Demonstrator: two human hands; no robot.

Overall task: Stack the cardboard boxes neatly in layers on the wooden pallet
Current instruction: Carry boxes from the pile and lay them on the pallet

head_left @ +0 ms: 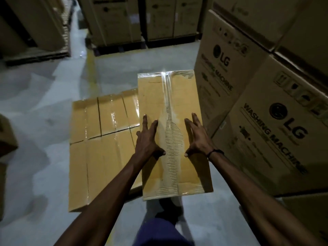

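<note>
A long taped cardboard box lies uppermost at the right side of a layer of several tan boxes. The tape down its middle seam is torn and shows the corrugation. My left hand lies flat on its top left of the seam, fingers straight and spread. My right hand lies flat right of the seam, fingers straight, a dark band on the wrist. The pallet under the boxes is hidden.
Large washing machine cartons are stacked close on the right, nearly touching the top box. More tall cartons on pallets stand at the back and back left. Grey concrete floor with a yellow line lies left. My foot is below the box.
</note>
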